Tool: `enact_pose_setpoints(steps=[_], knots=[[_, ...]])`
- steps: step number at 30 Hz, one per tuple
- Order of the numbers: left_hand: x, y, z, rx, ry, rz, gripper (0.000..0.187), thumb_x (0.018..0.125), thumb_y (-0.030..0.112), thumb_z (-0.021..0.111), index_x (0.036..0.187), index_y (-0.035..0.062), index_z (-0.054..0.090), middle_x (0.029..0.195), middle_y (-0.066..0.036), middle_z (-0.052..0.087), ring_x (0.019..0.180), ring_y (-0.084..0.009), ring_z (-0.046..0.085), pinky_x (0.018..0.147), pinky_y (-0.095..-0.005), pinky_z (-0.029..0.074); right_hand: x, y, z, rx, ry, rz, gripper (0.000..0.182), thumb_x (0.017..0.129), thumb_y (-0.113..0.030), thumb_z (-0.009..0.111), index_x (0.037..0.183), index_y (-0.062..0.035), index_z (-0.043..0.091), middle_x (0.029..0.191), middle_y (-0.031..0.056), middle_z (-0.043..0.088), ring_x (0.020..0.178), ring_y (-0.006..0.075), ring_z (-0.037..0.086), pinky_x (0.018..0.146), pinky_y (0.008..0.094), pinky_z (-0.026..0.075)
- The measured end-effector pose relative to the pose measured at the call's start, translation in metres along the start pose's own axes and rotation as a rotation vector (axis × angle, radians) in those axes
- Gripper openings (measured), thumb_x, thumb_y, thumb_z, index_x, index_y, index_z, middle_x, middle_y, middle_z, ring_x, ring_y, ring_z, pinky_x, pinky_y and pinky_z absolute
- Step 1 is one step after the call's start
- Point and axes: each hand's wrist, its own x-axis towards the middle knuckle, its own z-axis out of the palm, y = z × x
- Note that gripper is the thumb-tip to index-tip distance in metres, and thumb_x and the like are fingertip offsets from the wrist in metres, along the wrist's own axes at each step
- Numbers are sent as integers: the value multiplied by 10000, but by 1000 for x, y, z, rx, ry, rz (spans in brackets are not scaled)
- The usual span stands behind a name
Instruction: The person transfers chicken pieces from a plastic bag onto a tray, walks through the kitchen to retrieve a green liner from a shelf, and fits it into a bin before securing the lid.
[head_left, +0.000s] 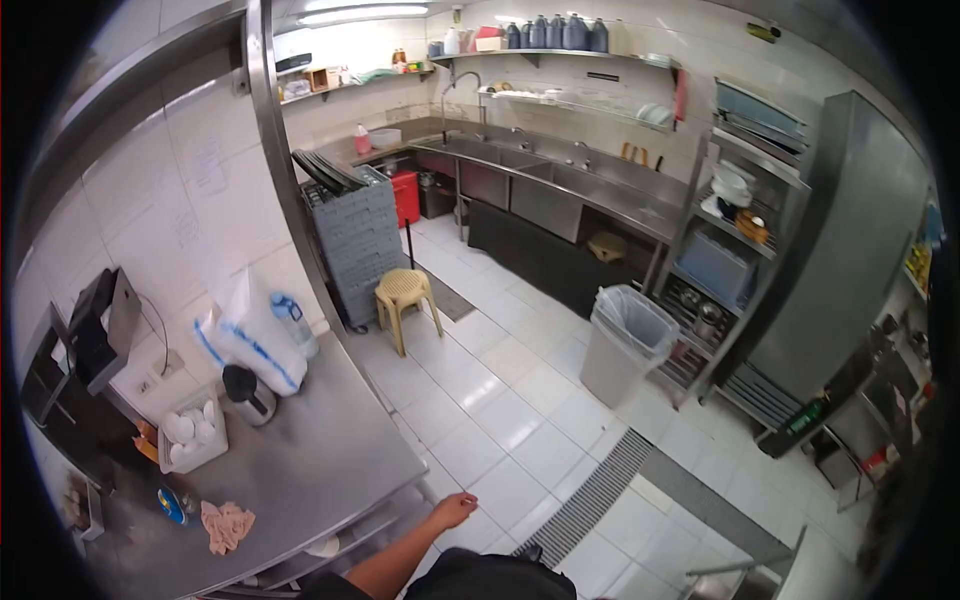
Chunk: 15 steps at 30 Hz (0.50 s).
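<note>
Black clothing (480, 580) is cropped below; left hand (456, 511) curls loosely, contents unclear, right hand unseen.

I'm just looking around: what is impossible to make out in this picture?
All in the head view:
Right hand: outside the frame.
Left hand: too small to tell whether it holds anything tiny.
Wall sheet: any writing is too faint and small.
Table: its top hides most of what is underneath.
Bin: its near wall hides the bottom inside.
</note>
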Motion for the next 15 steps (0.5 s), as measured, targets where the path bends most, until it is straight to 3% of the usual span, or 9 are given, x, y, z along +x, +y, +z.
enact_pose_setpoints(steps=[2,3,8,9,12,14,15], knots=[[17,26,-4,-119,5,-76,358,876,307,621,1145,74,661,880,-67,688,766,-149,641,729,-309,508,98,-91,-85,-128,-7,-13,244,830,-241,561,822,-29,682,706,95,655,640,206,670,527,344,540],[34,30,-2,-141,46,-50,370,874,281,623,1170,61,643,868,-53,676,713,-136,616,698,-303,506,116,-171,-125,145,14,192,206,848,-240,576,880,-57,663,751,93,642,580,231,634,491,356,517],[109,65,-16,-447,100,-200,354,873,251,630,1161,47,634,867,-38,639,712,-135,599,583,-276,483,260,-424,-240,373,158,-84,157,876,-163,570,954,-37,622,742,73,613,583,179,611,472,304,491],[132,68,-23,-417,30,-271,383,887,279,611,1203,63,603,985,-32,634,812,-137,601,661,-283,499,278,-461,-248,445,170,-124,131,881,-134,567,953,-36,617,742,70,610,575,173,599,464,300,482],[210,88,-44,-371,2,-308,379,883,277,617,1195,62,610,946,-32,640,781,-128,600,626,-279,490,355,-520,-254,469,148,-175,121,895,-123,561,963,-39,617,703,70,595,537,160,567,443,298,458],[267,105,-62,-391,24,-313,372,885,282,618,1184,59,616,928,-32,641,769,-127,600,620,-279,490,436,-488,-245,269,12,-257,120,903,-141,565,926,-30,605,638,70,570,504,161,557,429,295,444],[303,116,-73,-402,48,-310,367,888,286,618,1173,55,623,909,-32,643,756,-127,600,614,-279,490,448,-489,-238,111,44,-129,116,897,-132,564,844,-31,588,592,74,558,466,164,541,416,291,427]])
